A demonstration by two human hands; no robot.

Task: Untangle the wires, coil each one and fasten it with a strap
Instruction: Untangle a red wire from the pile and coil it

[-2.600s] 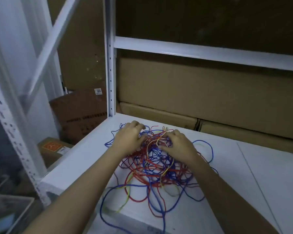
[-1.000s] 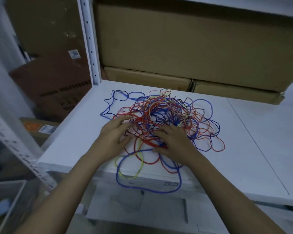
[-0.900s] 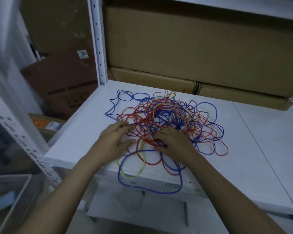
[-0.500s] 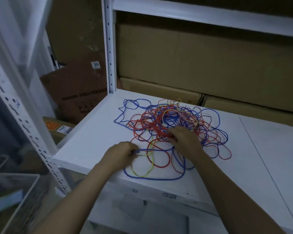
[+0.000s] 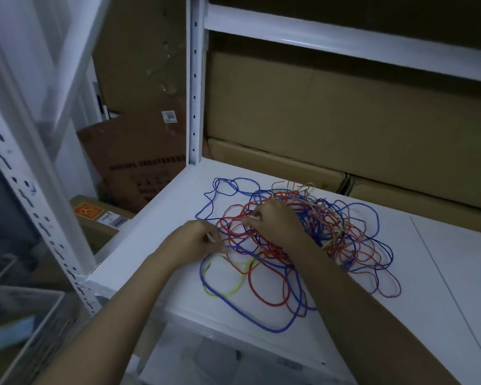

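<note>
Left hand (image 5: 195,241) has pulled back, now pinching a strand at the wire tangle (image 5: 297,240) edge; right hand (image 5: 275,223) curled, pinching red wire inside. Untangling barely begun, no coils or straps yet.

Wires (image 5: 311,234): one tangled heap of thin red, blue and yellow strands, lying flat on the white shelf (image 5: 156,232) near its left front corner. Red dominates the dense middle. Blue loops (image 5: 228,187) spread out at the back left; a large blue loop (image 5: 261,320) reaches the front edge. A yellow loop (image 5: 222,282) lies at the front left, inside the blue one. Red loops (image 5: 383,284) trail off to the right. None coiled or strapped.
</note>
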